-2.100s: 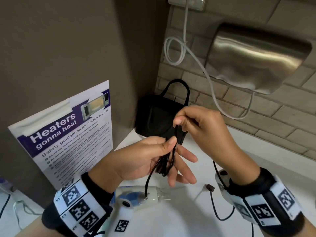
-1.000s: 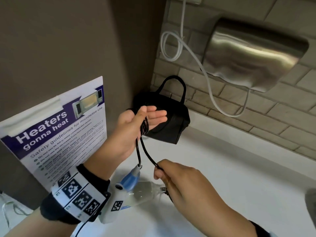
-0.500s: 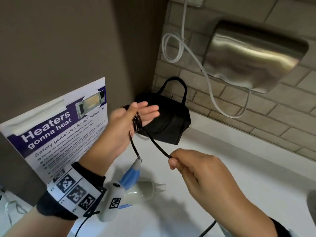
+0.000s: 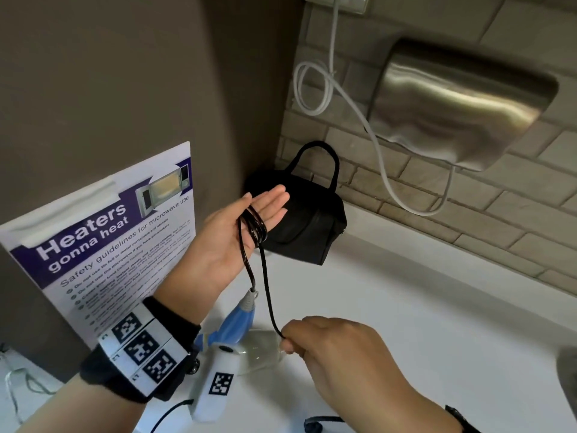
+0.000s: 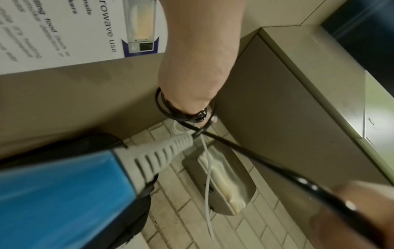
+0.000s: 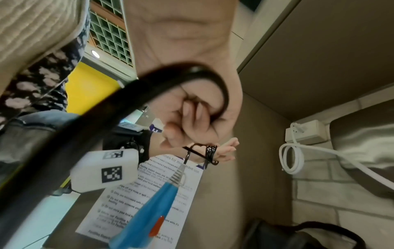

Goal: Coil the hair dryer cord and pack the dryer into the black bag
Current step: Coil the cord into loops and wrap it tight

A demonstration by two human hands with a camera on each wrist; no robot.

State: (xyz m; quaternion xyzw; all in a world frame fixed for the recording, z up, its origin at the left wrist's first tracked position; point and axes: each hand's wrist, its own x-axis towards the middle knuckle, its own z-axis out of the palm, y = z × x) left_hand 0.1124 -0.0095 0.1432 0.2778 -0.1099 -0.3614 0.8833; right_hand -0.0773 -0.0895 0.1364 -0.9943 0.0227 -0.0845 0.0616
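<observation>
My left hand [image 4: 263, 204] is held up flat with straight fingers, and several turns of the black cord [image 4: 254, 228] are wound round it; the same coil [image 5: 170, 109] shows in the left wrist view. From the coil one strand drops to the hair dryer [image 4: 240, 323], whose blue handle points up over the white counter. My right hand [image 4: 290, 342] pinches the other strand low down, just in front of the dryer's pale body, and the cord [image 6: 149, 84] runs out of its fist [image 6: 192, 121]. The black bag [image 4: 306, 226] stands in the corner behind my left hand.
A steel hand dryer [image 4: 462, 104] hangs on the brick wall, with a white cable [image 4: 343, 95] looping to a socket above. A microwave safety poster [image 4: 103, 245] leans on the brown panel at left. The white counter [image 4: 421, 339] stretches right; loose cord [image 4: 321, 420] trails near me.
My right hand has dropped from mid-height down to beside the dryer, drawing the cord with it. My left hand stays raised with the coil round it.
</observation>
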